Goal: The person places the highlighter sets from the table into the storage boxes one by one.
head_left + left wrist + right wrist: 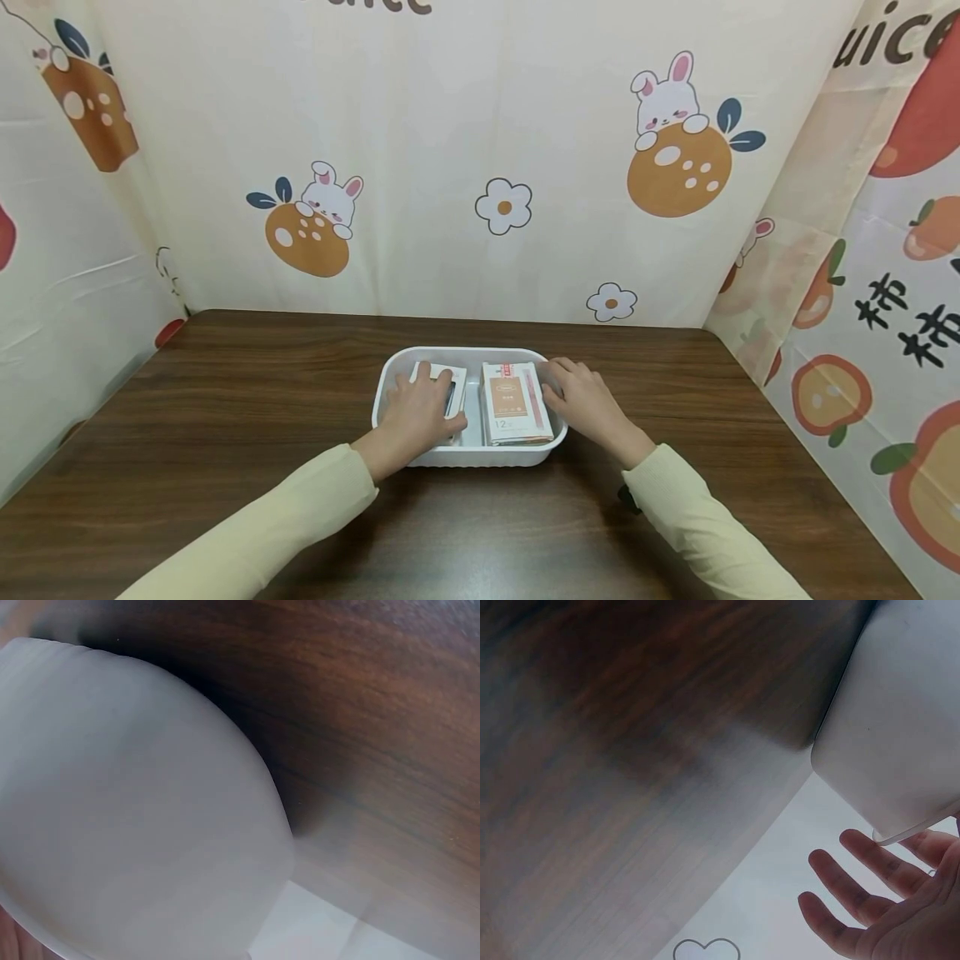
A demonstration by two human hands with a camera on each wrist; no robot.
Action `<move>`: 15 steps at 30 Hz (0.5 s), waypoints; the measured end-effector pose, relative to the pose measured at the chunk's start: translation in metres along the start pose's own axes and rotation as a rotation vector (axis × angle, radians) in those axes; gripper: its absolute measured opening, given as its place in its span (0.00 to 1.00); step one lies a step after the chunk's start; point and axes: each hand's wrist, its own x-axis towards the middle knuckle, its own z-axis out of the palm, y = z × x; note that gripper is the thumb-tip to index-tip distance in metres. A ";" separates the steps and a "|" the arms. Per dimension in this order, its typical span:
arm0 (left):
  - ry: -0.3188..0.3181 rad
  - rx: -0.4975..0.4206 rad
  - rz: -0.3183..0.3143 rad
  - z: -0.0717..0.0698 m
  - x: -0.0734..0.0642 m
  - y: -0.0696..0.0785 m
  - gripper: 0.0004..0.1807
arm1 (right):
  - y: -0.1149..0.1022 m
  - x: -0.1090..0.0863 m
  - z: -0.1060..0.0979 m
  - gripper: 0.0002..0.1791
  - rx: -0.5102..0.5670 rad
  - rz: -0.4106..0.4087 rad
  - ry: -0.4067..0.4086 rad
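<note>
A white plastic tray [471, 458] stands on the table, and its outer wall fills much of both wrist views. In its left half lies a white box [454, 375] with a dark patch, partly hidden by my left hand [418, 417]. The fingers of that hand spread over the box, with the thumb out to its right. Beside it, a white packet [517, 408] with a tan panel and "12" printed on it lies in the tray's right half. My right hand [588, 404] is at the right rim, its fingers loosely extended near the packet.
The dark wood table [262, 400] reaches back to a pale printed curtain [420, 167]. More printed cloth [847, 333] hangs along the right side, and another sheet [67, 317] along the left. A small dark thing [628, 500] shows at the right sleeve's cuff.
</note>
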 end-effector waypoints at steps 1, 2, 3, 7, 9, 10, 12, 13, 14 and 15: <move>0.001 0.001 0.000 0.000 0.000 0.000 0.31 | 0.000 0.000 0.000 0.21 -0.001 0.000 -0.001; 0.002 0.001 0.000 0.000 0.000 0.000 0.31 | 0.000 0.000 0.000 0.21 -0.002 0.001 -0.001; 0.003 0.002 0.000 0.000 0.000 -0.001 0.32 | 0.000 0.000 0.000 0.21 -0.002 0.001 -0.003; -0.006 0.009 -0.002 0.000 0.000 -0.001 0.32 | 0.000 0.000 0.000 0.21 -0.007 0.004 -0.007; -0.010 0.015 -0.003 0.000 0.000 0.000 0.32 | 0.000 0.000 0.000 0.21 -0.008 0.002 -0.006; -0.011 0.019 -0.004 -0.001 0.000 0.000 0.32 | 0.000 0.000 -0.001 0.21 -0.009 0.000 -0.003; -0.013 0.028 -0.005 -0.001 0.000 0.000 0.31 | 0.000 0.000 -0.001 0.20 -0.010 -0.006 0.003; -0.013 0.028 -0.005 -0.002 0.000 0.000 0.31 | 0.001 0.000 -0.001 0.20 -0.011 -0.010 0.007; -0.012 0.030 -0.003 -0.002 0.000 0.000 0.31 | 0.001 0.001 -0.001 0.20 -0.012 -0.013 0.011; -0.011 0.034 -0.001 -0.003 -0.001 -0.001 0.31 | 0.001 0.001 -0.001 0.20 -0.014 -0.017 0.014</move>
